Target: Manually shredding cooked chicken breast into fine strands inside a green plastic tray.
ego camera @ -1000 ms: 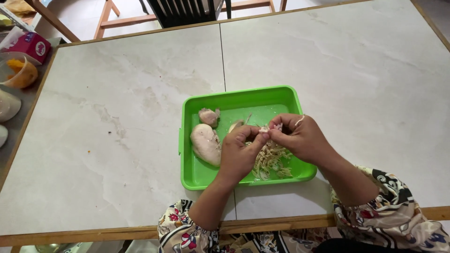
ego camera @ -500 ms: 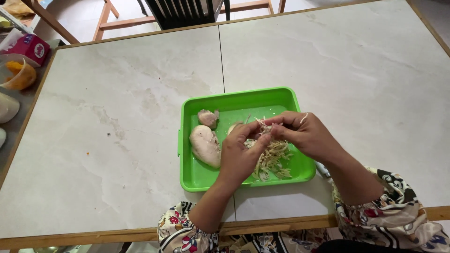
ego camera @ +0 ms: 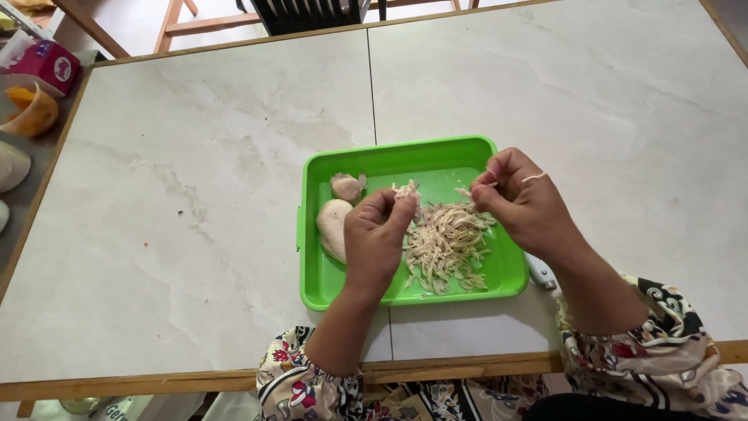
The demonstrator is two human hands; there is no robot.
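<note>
A green plastic tray (ego camera: 389, 168) lies on a pale marble-look table. In it are two whole pieces of cooked chicken, a large one (ego camera: 333, 226) and a small one (ego camera: 347, 187), at the left, and a pile of shredded chicken (ego camera: 446, 245) at the right. My left hand (ego camera: 375, 238) pinches a small chunk of chicken (ego camera: 406, 190) over the tray. My right hand (ego camera: 523, 201) pinches a thin shred of chicken (ego camera: 467, 192) pulled off that chunk, a little to the right of it.
A white-handled utensil (ego camera: 541, 273) pokes out beside the tray's right edge under my right arm. At the far left are a pink box (ego camera: 48, 64), an orange bowl (ego camera: 31, 111) and pale dishes (ego camera: 11, 165). A dark chair (ego camera: 312, 12) stands behind the table.
My two hands, close together over the tray before, have drawn apart, the right one moving right with a shred torn from the chunk in the left.
</note>
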